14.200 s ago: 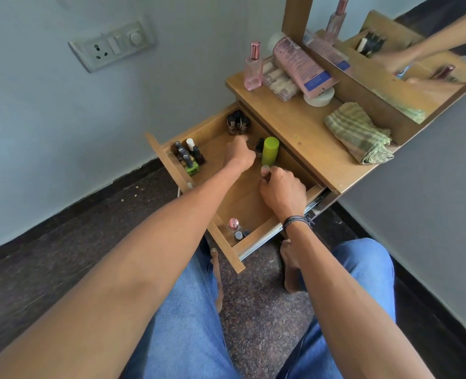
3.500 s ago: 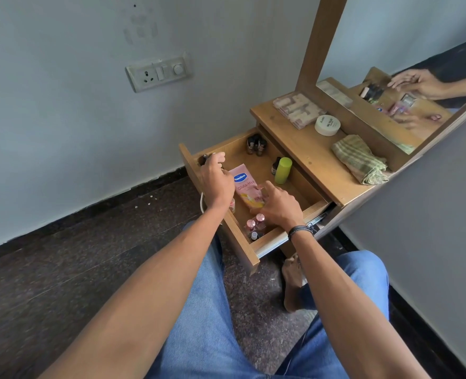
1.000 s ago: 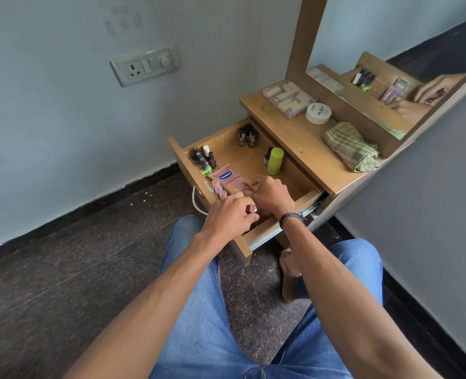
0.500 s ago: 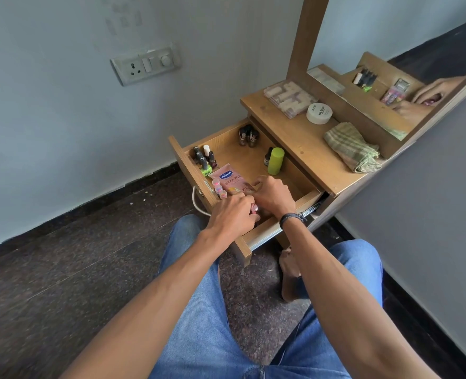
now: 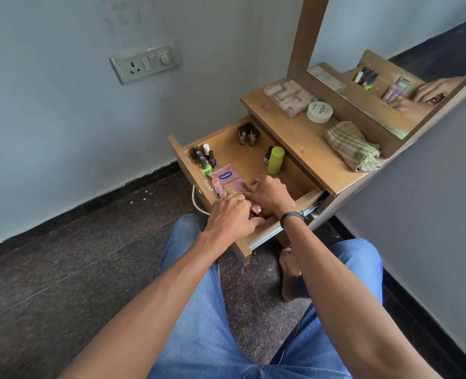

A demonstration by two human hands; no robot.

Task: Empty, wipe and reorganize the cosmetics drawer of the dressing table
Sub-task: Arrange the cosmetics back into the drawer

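The wooden drawer (image 5: 305, 196) of the dressing table stands pulled out. Nail polish bottles (image 5: 204, 160) cluster in its far left corner, dark bottles (image 5: 248, 135) at the back, and a green bottle (image 5: 275, 160) on the right. A pink tube (image 5: 227, 178) lies by the left wall, with small pink-capped bottles (image 5: 217, 185) beside it. My left hand (image 5: 230, 218) sits at the near corner, fingers curled round a small pink-capped bottle (image 5: 256, 209). My right hand (image 5: 272, 196) is next to it with bent fingers over the tube's near end; what lies under it is hidden.
On the tabletop (image 5: 294, 135) lie a clear case of small tubes (image 5: 288, 97), a white round jar (image 5: 319, 111) and a folded green checked cloth (image 5: 352, 146). A mirror (image 5: 390, 50) rises behind. My knees in jeans are below the drawer's front.
The pink tube and pink-capped bottles, earlier on the tabletop, now lie in the drawer. Over the last second both hands stayed together at the near corner, barely shifting.
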